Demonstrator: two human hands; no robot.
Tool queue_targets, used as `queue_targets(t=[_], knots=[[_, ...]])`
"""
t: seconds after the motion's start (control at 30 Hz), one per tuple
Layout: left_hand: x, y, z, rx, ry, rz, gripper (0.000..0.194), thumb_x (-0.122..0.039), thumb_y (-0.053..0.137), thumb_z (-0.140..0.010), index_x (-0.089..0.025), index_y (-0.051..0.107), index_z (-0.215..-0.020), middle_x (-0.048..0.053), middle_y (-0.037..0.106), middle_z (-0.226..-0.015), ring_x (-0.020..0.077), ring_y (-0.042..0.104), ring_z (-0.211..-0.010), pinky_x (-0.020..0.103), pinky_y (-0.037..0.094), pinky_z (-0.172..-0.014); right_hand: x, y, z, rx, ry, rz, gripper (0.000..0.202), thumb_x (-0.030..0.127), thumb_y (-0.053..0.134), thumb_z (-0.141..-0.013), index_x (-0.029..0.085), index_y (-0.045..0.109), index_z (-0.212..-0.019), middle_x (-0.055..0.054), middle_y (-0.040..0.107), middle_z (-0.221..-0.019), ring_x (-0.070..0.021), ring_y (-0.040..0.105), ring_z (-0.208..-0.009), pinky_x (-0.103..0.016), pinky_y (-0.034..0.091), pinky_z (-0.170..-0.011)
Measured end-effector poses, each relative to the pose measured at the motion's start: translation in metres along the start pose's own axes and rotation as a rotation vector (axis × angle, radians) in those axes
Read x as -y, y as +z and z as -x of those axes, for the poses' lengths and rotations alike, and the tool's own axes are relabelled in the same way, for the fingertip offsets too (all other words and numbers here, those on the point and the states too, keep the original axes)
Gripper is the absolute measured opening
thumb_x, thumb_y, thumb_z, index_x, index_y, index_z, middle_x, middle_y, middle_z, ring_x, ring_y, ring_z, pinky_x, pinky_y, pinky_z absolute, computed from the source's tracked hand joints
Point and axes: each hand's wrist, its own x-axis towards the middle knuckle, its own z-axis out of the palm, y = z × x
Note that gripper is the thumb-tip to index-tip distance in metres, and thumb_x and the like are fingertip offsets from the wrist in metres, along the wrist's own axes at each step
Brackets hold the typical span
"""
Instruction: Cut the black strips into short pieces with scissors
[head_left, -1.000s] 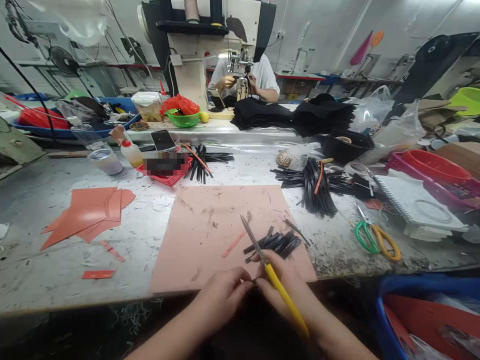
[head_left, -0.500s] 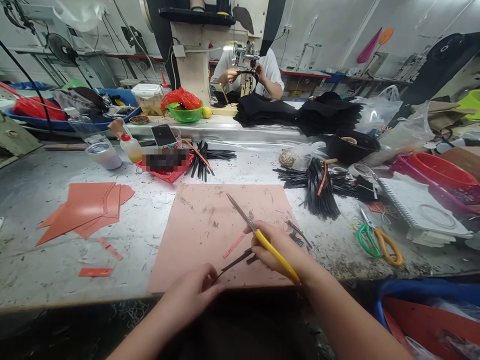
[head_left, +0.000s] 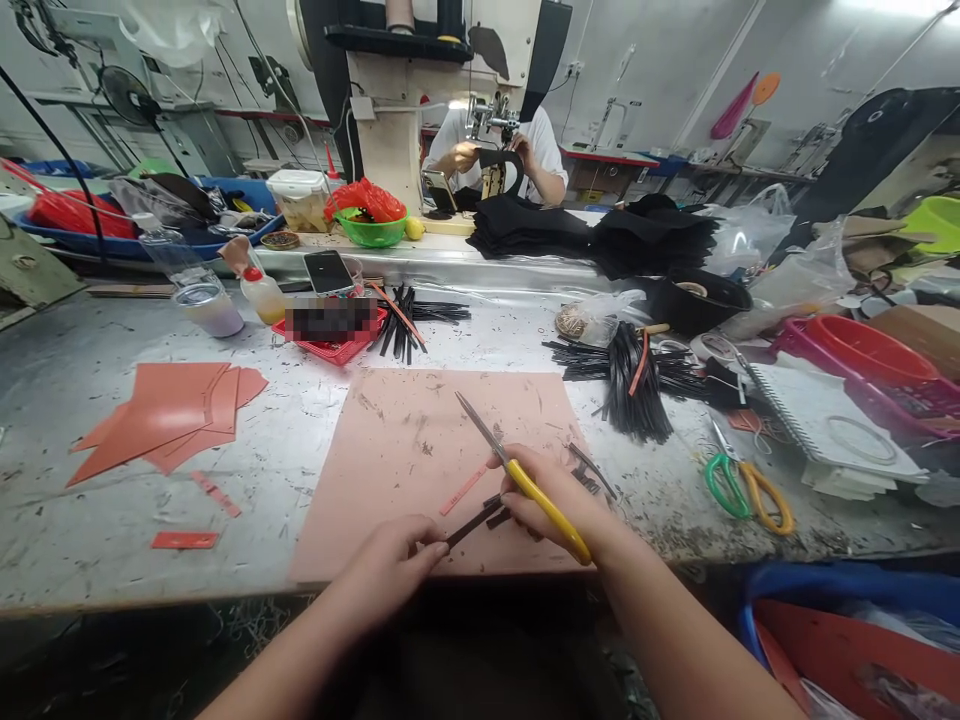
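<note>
My left hand [head_left: 397, 562] pinches one end of a thin black strip [head_left: 471, 527] between thumb and fingers, low over a pinkish cutting mat [head_left: 382, 440]. The strip's other end reaches the fingers of my right hand [head_left: 559, 492]; whether they grip it I cannot tell. That right hand is closed around yellow-handled scissors [head_left: 546, 505], their pointed blades together and aimed up and left. Beneath the hands lie a small reddish marked strip [head_left: 463, 490] and short black offcuts [head_left: 588, 472].
Orange-red leather pieces [head_left: 176, 405] lie at left. Bundles of black strips [head_left: 637, 390] sit at right, near green-and-orange scissors [head_left: 739, 485] and a spiral notebook [head_left: 832, 415]. A red basket [head_left: 334, 350] stands at the mat's far side. Behind, a person works at a sewing machine [head_left: 491, 120].
My left hand has shifted slightly up and right along the black strip, its thumb now flatter on it. The right hand still holds the scissors in nearly the same pose.
</note>
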Motion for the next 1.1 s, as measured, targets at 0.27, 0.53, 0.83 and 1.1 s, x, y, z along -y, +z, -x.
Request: queue_targets(t=[0.27,0.53,0.83,1.1], knots=[[-0.008,-0.017,-0.031,-0.084,-0.172,0.044,0.013,-0.028,0.049,-0.071,-0.019,0.056,-0.065,-0.006,0.042,-0.050,0.0112,0.039,-0.046,0.021,0.031,-0.046,0.000,-0.007,-0.042,-0.085,0.065,0.200,0.046,0.009,0.050,-0.067,0.021,0.054,-0.111,-0.001,0.066,-0.083,-0.0177,0.060,-0.078,-0.024,0.042,-0.067],[-0.004,-0.021,-0.048,-0.044,-0.293,0.097,0.019,-0.020,0.051,-0.068,-0.020,0.042,-0.050,-0.007,0.035,-0.038,0.0090,0.032,-0.037,0.021,0.021,-0.038,-0.008,-0.023,-0.050,-0.239,0.188,0.279,0.045,0.020,0.052,-0.072,0.021,0.051,-0.117,-0.009,0.066,-0.099,-0.0243,0.061,-0.080,-0.028,0.042,-0.063],[-0.011,-0.022,-0.045,-0.062,-0.308,0.037,0.020,-0.019,0.054,-0.066,-0.019,0.044,-0.049,-0.007,0.033,-0.040,0.0087,0.031,-0.037,0.022,0.018,-0.038,-0.006,-0.034,0.000,-0.256,0.195,0.235,0.037,0.032,0.051,-0.079,0.022,0.052,-0.116,-0.004,0.068,-0.088,-0.0179,0.061,-0.068,-0.025,0.043,-0.063],[-0.009,-0.019,-0.047,-0.077,-0.321,0.022,0.019,-0.019,0.055,-0.065,-0.019,0.045,-0.049,-0.008,0.029,-0.040,0.0078,0.026,-0.037,0.022,0.017,-0.038,-0.005,0.002,0.032,-0.053,0.222,0.644,0.041,0.044,0.051,-0.080,0.027,0.057,-0.117,-0.007,0.070,-0.087,-0.0273,0.064,-0.083,-0.034,0.042,-0.070]])
